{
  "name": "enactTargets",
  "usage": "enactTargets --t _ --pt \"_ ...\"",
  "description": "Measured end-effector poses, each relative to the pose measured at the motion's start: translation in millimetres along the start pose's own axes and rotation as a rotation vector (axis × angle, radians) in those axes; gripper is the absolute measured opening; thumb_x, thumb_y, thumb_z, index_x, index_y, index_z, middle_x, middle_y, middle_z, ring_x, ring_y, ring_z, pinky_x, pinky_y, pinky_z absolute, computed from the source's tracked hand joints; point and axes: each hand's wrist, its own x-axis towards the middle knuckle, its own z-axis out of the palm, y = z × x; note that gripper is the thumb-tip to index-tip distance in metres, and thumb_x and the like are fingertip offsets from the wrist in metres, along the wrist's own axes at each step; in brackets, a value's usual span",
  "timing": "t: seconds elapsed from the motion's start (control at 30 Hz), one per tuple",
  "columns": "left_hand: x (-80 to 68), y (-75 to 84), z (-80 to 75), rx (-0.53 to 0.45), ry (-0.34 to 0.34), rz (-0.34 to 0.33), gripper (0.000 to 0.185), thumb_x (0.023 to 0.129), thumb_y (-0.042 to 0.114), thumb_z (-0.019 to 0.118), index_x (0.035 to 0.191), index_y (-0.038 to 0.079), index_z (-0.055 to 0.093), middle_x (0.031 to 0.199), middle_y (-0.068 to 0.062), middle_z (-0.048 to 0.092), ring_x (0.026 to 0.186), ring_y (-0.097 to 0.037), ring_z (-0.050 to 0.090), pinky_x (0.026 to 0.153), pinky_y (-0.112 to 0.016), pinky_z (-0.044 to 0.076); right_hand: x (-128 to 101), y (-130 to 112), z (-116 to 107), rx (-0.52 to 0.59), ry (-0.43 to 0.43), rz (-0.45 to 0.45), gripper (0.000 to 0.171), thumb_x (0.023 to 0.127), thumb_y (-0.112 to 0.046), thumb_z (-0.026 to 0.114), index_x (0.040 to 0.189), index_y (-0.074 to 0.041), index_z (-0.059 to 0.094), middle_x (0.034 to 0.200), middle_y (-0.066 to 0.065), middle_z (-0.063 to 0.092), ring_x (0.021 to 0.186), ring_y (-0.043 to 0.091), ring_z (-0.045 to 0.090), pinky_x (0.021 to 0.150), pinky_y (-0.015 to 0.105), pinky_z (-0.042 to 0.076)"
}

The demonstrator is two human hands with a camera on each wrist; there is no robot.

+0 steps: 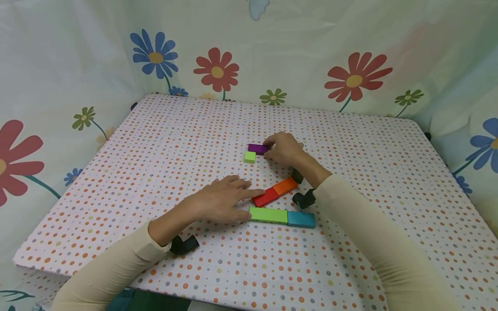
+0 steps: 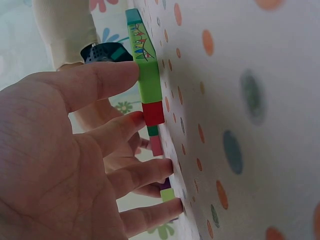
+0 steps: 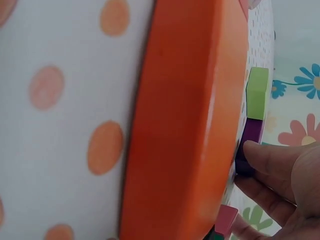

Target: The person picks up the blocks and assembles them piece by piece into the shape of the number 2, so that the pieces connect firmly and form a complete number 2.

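Observation:
My left hand [image 1: 225,199] lies spread, its thumb at the end of a long light-green block [image 1: 268,215] and its index finger touching a red block [image 1: 265,197]. In the left wrist view, bunting is printed on the light-green block's side. A blue block [image 1: 301,219] continues that row; an orange block [image 1: 285,186] joins the red one at a slant. Farther back, my right hand [image 1: 285,149] pinches a purple block [image 1: 256,149] between thumb and fingers. A small lime-green block [image 1: 250,157] sits against the purple block's near left side.
A pink block [image 3: 226,220] with dark green beside it stands near the right hand, mostly hidden from the head view. Dark wrist devices [image 1: 184,245] are worn at both cuffs. A dotted cloth covers the table [image 1: 186,142]; flowered curtains [image 1: 299,52] surround it.

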Motion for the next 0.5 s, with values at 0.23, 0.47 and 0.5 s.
enactTargets --t 0.23,0.47,0.5 --pt "-0.1 -0.3 -0.6 0.000 0.008 0.006 0.065 0.097 0.046 0.061 0.157 0.039 0.038 0.163 -0.005 0.034 0.152 -0.038 0.021 0.116 -0.065 0.025 1.5 1.6 -3.0 0.004 -0.006 -0.004 0.039 0.093 -0.019 0.073 0.130 -0.010 0.069 0.126 0.009 0.068 0.128 0.031 0.052 0.110 0.077 0.014" --pt "-0.5 -0.2 0.0 0.004 0.002 0.005 0.064 0.097 0.047 0.061 0.157 0.040 0.038 0.164 -0.004 0.034 0.152 -0.037 0.021 0.116 -0.065 0.025 2.6 5.6 -5.8 0.007 -0.023 0.008 0.039 0.091 -0.019 0.075 0.128 -0.012 0.070 0.125 0.008 0.068 0.124 0.030 0.054 0.108 0.076 0.019" --pt "-0.5 -0.2 0.1 0.006 0.002 0.005 0.065 0.097 0.047 0.061 0.157 0.040 0.038 0.164 -0.004 0.034 0.152 -0.037 0.021 0.116 -0.065 0.025 2.9 5.8 -5.9 0.006 -0.024 0.009 0.039 0.091 -0.019 0.076 0.128 -0.012 0.070 0.124 0.007 0.068 0.124 0.030 0.054 0.108 0.076 0.019"
